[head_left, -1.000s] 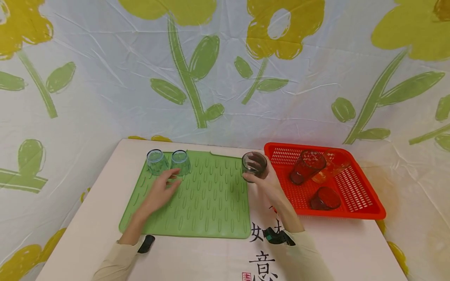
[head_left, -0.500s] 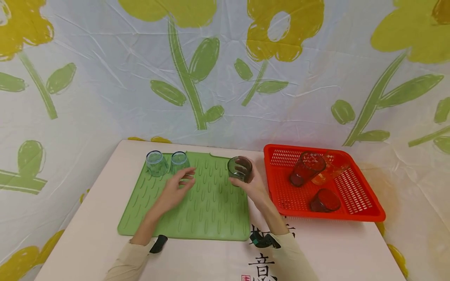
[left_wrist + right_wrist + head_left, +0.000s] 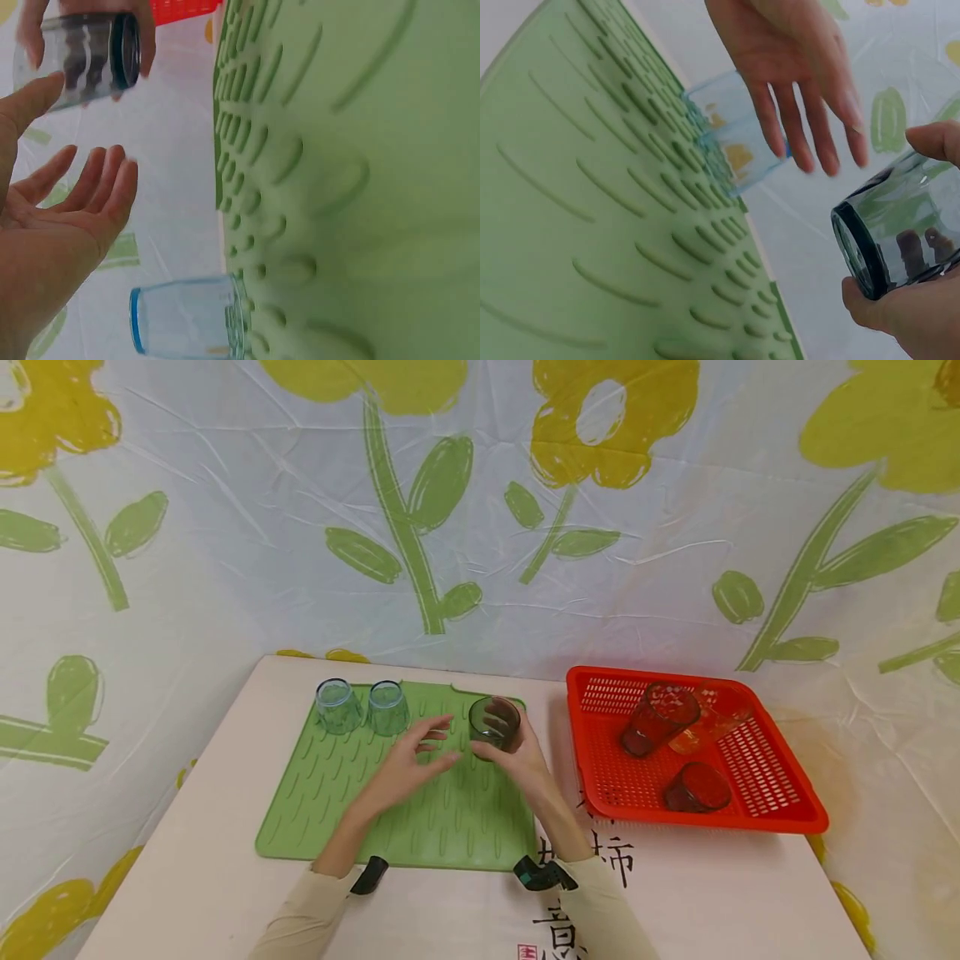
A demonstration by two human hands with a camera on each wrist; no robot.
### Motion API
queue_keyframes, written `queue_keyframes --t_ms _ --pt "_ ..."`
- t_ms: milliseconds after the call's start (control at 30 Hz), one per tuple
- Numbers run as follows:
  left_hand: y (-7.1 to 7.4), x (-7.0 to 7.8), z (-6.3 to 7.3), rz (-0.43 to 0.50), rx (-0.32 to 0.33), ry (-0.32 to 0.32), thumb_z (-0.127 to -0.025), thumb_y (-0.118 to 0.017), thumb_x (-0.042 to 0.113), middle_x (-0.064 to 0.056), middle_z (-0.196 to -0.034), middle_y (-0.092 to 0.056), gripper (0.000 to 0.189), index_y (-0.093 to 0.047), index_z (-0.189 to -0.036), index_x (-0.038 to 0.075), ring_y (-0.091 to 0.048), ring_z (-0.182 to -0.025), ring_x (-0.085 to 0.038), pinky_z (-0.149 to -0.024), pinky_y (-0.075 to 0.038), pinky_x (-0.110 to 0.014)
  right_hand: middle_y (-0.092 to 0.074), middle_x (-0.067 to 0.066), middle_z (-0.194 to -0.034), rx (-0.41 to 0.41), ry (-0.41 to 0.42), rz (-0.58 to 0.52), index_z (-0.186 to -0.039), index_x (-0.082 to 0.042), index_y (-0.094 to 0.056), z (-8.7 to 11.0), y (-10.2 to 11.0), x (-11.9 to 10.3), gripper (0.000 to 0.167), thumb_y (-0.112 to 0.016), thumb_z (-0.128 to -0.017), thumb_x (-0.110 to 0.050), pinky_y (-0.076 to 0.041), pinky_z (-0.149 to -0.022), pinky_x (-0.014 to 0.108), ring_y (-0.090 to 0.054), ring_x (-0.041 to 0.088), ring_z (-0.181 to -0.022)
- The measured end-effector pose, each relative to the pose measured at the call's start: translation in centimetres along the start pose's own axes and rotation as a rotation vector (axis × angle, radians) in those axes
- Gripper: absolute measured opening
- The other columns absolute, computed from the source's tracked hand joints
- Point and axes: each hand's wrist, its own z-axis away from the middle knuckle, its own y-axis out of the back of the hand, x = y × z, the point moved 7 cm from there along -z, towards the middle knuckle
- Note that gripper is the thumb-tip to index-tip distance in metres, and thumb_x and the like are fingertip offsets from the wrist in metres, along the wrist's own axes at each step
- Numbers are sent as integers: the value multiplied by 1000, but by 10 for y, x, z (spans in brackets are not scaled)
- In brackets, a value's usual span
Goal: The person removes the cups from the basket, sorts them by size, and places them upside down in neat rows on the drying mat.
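My right hand [image 3: 528,768] grips a short smoky-grey glass [image 3: 489,722] above the right part of the green ribbed mat [image 3: 465,827]. Its fingers show through the glass wall, and in the right wrist view the thick dark end of the glass [image 3: 900,225] points down toward the mat. My left hand [image 3: 408,768] is beside it over the middle of the mat, fingers spread and holding nothing. In the left wrist view the thumb of the left hand [image 3: 60,217] overlaps the glass. Two pale-blue glasses [image 3: 339,708] stand side by side at the mat's back left corner.
A red plastic basket [image 3: 585,777] stands right of the mat. Inside are a tall dark glass [image 3: 658,718], a short dark one [image 3: 697,787] and a clear amber-looking one [image 3: 712,718]. A flower-printed cloth [image 3: 300,568] hangs behind the white table [image 3: 202,827].
My right hand has carried the grey glass left from beside the basket to over the mat. The left hand has moved right, away from the blue glasses and toward the grey one.
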Motion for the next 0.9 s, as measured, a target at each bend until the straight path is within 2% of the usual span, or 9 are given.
queue_keyframes --t_ms 133,300,433,567,733,900 --pt "-9 3 -4 24 -3 1 -94 -76 9 -21 -150 -48 67 -43 -152 -2 -48 -135 -44 -113 -37 -59 -46 17 -152 -6 -17 -44 -153 -8 -37 -1 -8 6 75 -74 -89 5 -48 -104 31 -44 34 -141" --pt "-17 4 -8 22 10 13 -91 -79 6 -24 -146 -49 74 -40 -153 -2 -49 -134 -41 -110 -43 -54 -49 18 -149 7 -38 -77 -153 -10 -39 -2 -18 12 77 -77 -87 -1 -45 -108 34 -47 33 -139" --pt "-21 1 -9 25 29 -3 -90 -80 5 -24 -143 -52 76 -39 -154 -1 -50 -132 -38 -106 -46 -52 -49 18 -150 26 -49 -78 -153 -11 -40 -1 -21 16 78 -80 -86 -7 -39 -114 45 -46 32 -140" --pt "-24 -4 -8 30 30 6 -91 -79 6 -23 -142 -52 76 -39 -155 4 -49 -133 -38 -105 -45 -55 -47 18 -152 23 -46 -99 -153 -10 -40 0 -23 18 77 -80 -88 -8 -30 -118 55 -43 32 -143" --pt "-24 -4 -6 0 34 41 -92 -79 11 -19 -144 -53 75 -39 -155 7 -49 -133 -33 -105 -45 -54 -47 15 -152 28 -79 -86 -153 -9 -42 0 -21 20 75 -80 -88 -8 -31 -119 51 -42 28 -143" --pt "-21 -5 -2 -33 47 59 -91 -81 18 -14 -143 -56 76 -41 -155 9 -50 -134 -30 -105 -43 -57 -44 17 -154 -31 -81 -83 -154 -7 -39 3 -18 17 75 -78 -90 -6 -28 -121 50 -38 31 -146"
